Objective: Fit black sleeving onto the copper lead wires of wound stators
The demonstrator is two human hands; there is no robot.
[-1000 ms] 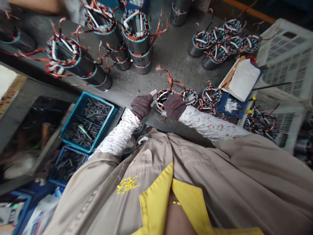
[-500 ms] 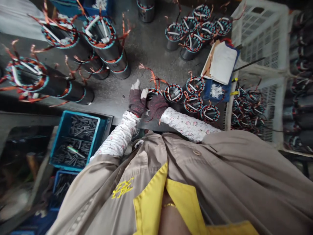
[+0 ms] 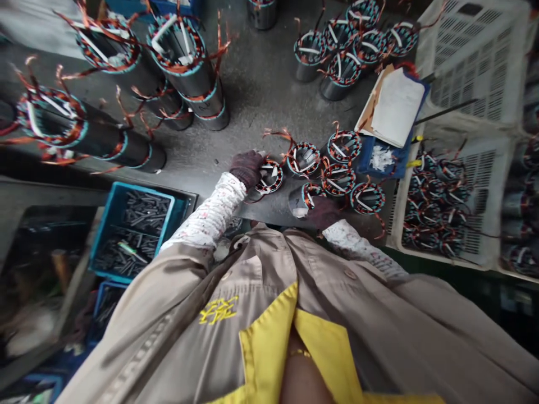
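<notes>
Head view: left fingers (image 3: 254, 161) clasp near stator (image 3: 270, 178) by its rim, right fingers (image 3: 320, 209) grip tilted stator (image 3: 300, 202)

Knit, copper and dull steel on a rough, matt grey table (image 3: 261, 95).
The left hand (image 3: 247, 167) and right hand (image 3: 324, 212) are clad in fuzzy, matt maroon knit above white flowered cloth sleeves (image 3: 210, 216). The small round copper-wound stator (image 3: 269, 177) under the left hand gleams with bright wire, teal insulation and white slips; the grey metal-shelled stator (image 3: 300, 202) in the right hand looks smooth and dull. The tall steel stators (image 3: 202, 78) have a satin sheen. The blue plastic tray (image 3: 102, 224) is glossy, its black rods (image 3: 143, 210) matt; the white latticed plastic crate (image 3: 471, 62) matt; the white paper pad (image 3: 398, 109) plain; the beige woven jacket (image 3: 379, 314) matt.
</notes>
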